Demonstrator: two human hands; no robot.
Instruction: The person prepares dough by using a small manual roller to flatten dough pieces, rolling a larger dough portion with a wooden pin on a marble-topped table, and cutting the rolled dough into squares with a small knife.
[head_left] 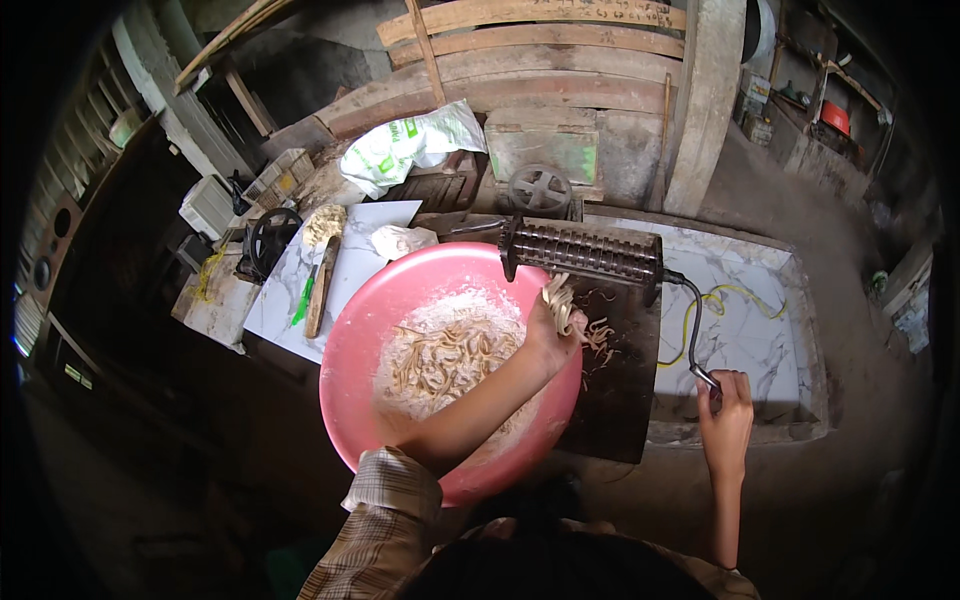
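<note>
One pink basin [350,370], left forearm [480,408] crossing it and hiding part of the floured noodles [440,360] inside; marbled slab [780,360] to the right, bare near its right edge; roller machine [590,250] overlaps basin's far rim, underside hidden; right hand [728,412] wraps crank [701,318], covering its grip; left hand [553,335] holds noodle strands [558,292] by the rollers

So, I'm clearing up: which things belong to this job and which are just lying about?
In use:
- left hand, holding noodle strands
- right hand, on the crank
- roller machine
- pink basin

Seemingly lying about:
- white-green sack
- wooden stick
- green tool
</note>
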